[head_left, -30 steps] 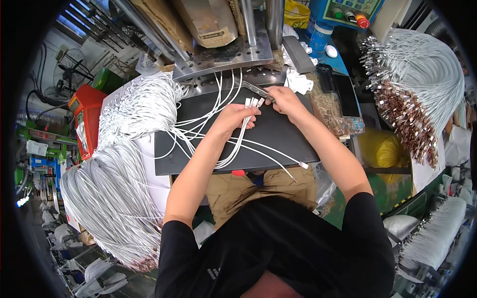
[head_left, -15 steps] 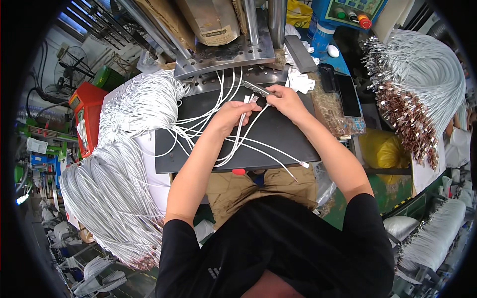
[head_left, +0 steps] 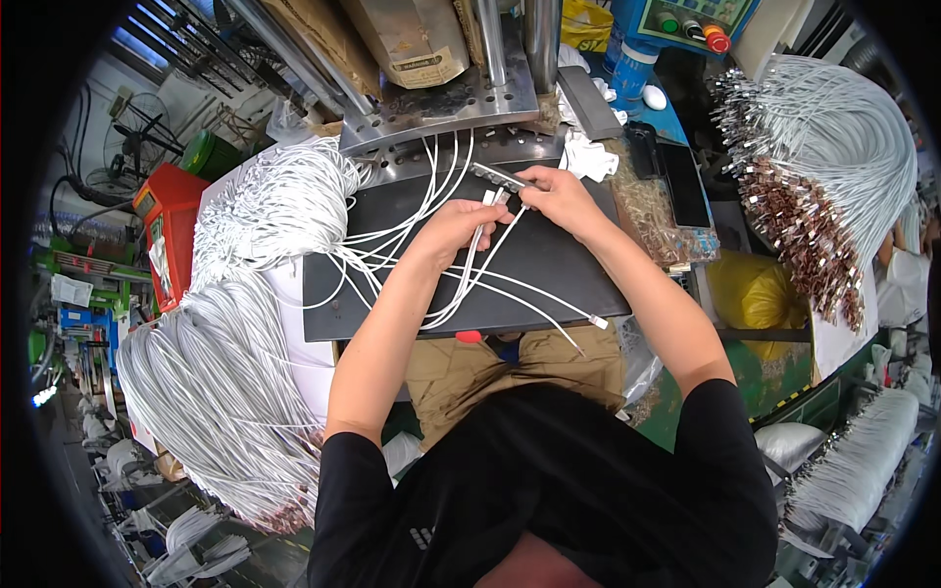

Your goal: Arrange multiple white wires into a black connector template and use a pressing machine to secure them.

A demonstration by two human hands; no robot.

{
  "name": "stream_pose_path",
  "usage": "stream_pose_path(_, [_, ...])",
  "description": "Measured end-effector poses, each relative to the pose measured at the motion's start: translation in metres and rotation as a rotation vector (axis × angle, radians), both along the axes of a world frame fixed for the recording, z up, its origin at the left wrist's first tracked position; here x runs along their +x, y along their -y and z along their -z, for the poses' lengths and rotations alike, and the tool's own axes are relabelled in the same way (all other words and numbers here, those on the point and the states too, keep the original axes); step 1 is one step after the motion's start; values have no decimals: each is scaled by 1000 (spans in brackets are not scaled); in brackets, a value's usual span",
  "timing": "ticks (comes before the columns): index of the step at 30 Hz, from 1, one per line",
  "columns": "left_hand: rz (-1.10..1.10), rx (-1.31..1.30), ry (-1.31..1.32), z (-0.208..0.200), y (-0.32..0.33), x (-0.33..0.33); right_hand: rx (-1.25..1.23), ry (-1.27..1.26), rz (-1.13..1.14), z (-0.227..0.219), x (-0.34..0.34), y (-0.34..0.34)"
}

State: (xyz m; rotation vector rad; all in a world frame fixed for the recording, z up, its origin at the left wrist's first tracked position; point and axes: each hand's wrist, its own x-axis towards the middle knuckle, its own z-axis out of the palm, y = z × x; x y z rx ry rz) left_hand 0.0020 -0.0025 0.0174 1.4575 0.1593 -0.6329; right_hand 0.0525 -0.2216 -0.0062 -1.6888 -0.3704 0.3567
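Note:
My left hand point(head_left: 457, 227) is closed on a few white cables point(head_left: 477, 250), with their pale plug ends point(head_left: 497, 197) standing up past the fingertips. Close by on the right, my right hand point(head_left: 561, 201) grips one end of a narrow metal bar point(head_left: 500, 177) with notches or holes along it. A white cable hangs down from beneath the right fingers. Both hands are above a black work plate point(head_left: 569, 269), nearly touching each other. Loose cables cross the plate, and one plug end point(head_left: 598, 321) lies near its front right edge. Fingers partly hide the gripped plugs.
A steel press base point(head_left: 441, 120) with upright posts stands behind the plate. Large white cable bundles point(head_left: 265, 211) lie at left, and another bundle point(head_left: 833, 137) hangs at right. A phone point(head_left: 683, 186), a blue tub point(head_left: 633, 73) and a control box point(head_left: 691, 22) are at back right.
The whole view has shifted very slightly. Both hands keep the same grips in almost the same place, and the metal bar's angle has barely changed.

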Motion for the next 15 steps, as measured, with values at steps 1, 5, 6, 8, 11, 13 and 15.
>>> stream_pose_path(1, [22, 3, -7, -1, 0, 1, -18, 18, -28, 3, 0, -1])
stream_pose_path(5, [-6, 2, -19, -6, 10, -4, -50, 69, -75, 13, 1, 1])
stream_pose_path(6, [-79, -4, -18, -7, 15, -6, -45, 81, -66, 14, 3, 2])
stream_pose_path(8, [-158, -10, -18, -7, 14, -9, -38, 93, -64, 7, 4, 6])
stream_pose_path(11, [-183, 18, 86, -2, 2, -13, -41, -64, 9, -17, 0, 20])
stream_pose_path(13, [-135, 50, 90, 0, 1, -10, -58, -49, -9, -16, 0, 22])
stream_pose_path(15, [-45, 116, 102, 1, 1, -5, -89, -17, -51, -14, 0, 24])
